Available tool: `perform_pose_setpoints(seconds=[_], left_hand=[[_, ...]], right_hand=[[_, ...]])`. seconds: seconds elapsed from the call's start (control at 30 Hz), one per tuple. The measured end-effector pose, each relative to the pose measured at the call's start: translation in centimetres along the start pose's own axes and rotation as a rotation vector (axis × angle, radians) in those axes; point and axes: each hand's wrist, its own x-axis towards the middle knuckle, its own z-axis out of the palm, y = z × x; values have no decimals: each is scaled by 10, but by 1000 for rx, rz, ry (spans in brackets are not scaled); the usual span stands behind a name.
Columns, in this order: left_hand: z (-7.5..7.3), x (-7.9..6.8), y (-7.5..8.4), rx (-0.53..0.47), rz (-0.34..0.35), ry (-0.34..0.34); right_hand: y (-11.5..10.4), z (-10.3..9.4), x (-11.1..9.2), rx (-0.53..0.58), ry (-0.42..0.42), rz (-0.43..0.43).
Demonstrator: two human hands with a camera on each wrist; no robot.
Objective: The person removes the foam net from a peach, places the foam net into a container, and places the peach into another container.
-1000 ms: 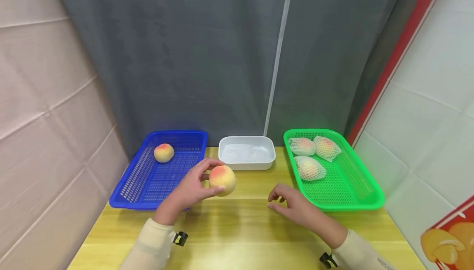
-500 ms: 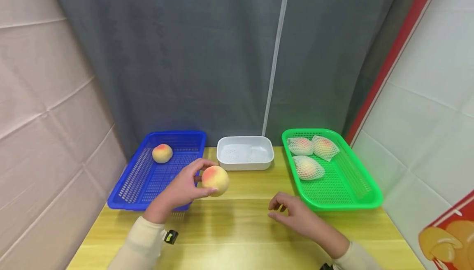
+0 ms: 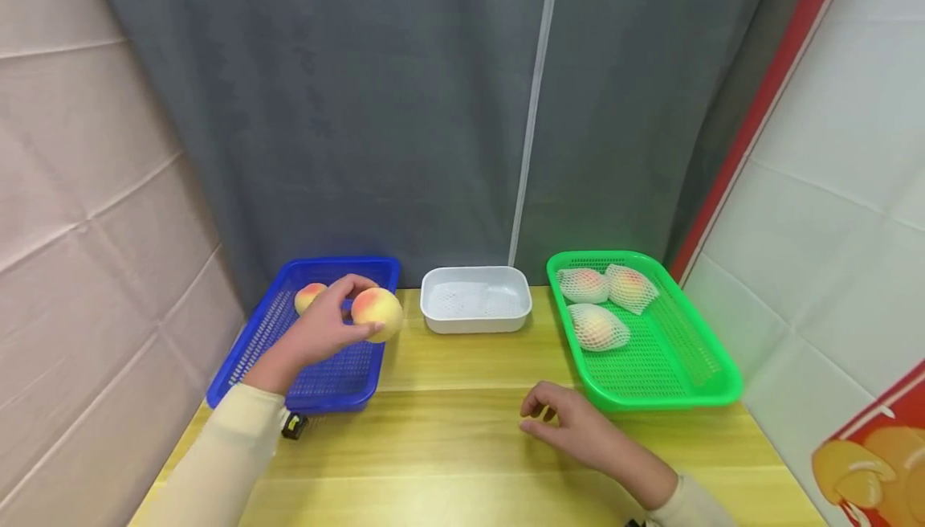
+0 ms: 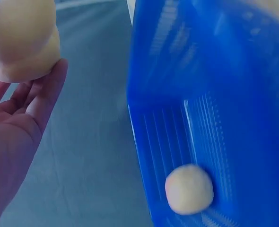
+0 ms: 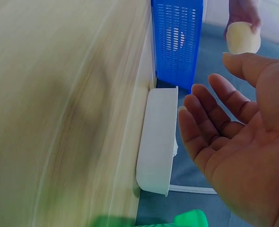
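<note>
My left hand (image 3: 325, 326) grips a yellow peach with a red blush (image 3: 378, 315) between thumb and fingers, raised over the right side of the blue basket (image 3: 372, 382). In the left wrist view the held peach (image 4: 23, 42) shows at the top left, beside the basket's wall. A second peach (image 4: 189, 189) lies inside that basket, partly covered by my hand in the head view. My right hand (image 3: 567, 422) hovers over the table in front of the green basket (image 3: 715, 398), fingers loosely bent around nothing.
Between the two baskets, at the back of the wooden table (image 3: 433, 447), stands a white tray (image 3: 475, 324). The green basket holds three peaches in white foam nets (image 3: 598, 328). A grey curtain (image 3: 347, 109) hangs behind, with pale cloth walls at either side.
My left hand has carried the peach left and up, from the table's middle to over the blue basket. The right hand has stayed almost still.
</note>
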Motion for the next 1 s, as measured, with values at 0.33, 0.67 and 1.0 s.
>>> perform_pose_setpoints(seconds=[0.33, 0.67, 1.0], left_hand=[[-42, 35, -40, 242, -150, 60], [-49, 63, -74, 283, -297, 117], [-58, 74, -88, 332, -374, 179]], right_hand=[[-1, 0, -1, -26, 0, 22], [0, 2, -5, -16, -12, 52], [-2, 2, -8, -16, -34, 76]])
